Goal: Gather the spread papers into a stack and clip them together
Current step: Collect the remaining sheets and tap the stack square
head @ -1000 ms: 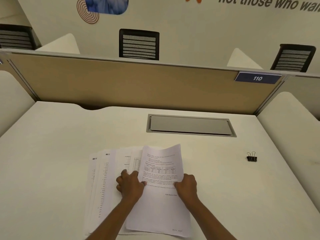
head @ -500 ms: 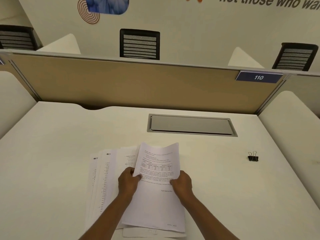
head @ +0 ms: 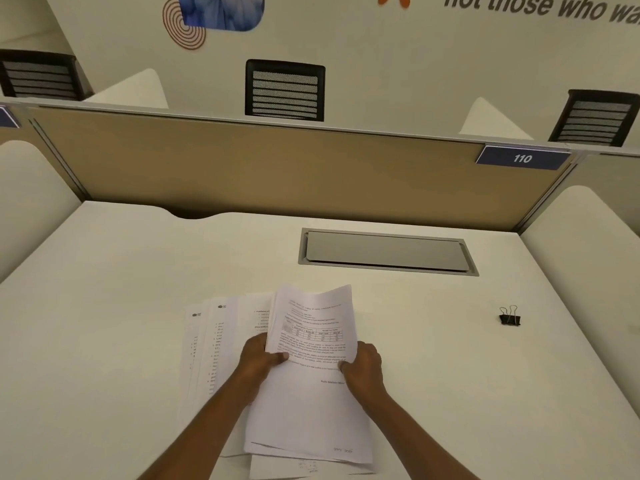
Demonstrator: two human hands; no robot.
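Observation:
Several printed white papers (head: 211, 344) lie fanned out on the white desk (head: 104, 306) in front of me. On top of them sits a sheet with a table printed on it, the top sheet (head: 311, 400), with its far edge curling up. My left hand (head: 258, 358) pinches its left edge, thumb on top. My right hand (head: 363, 368) grips its right edge. A black binder clip (head: 509, 317) lies alone on the desk far to the right, apart from both hands.
A grey cable hatch (head: 386, 252) is set into the desk beyond the papers. A tan partition (head: 242, 168) with a blue "110" tag (head: 522, 158) closes the far side. White side dividers stand left and right. Black chairs show behind the partition.
Both hands have drawn the top sheet to the left over the fanned papers, and my left hand has shifted from resting flat to pinching its edge. The clip has not moved.

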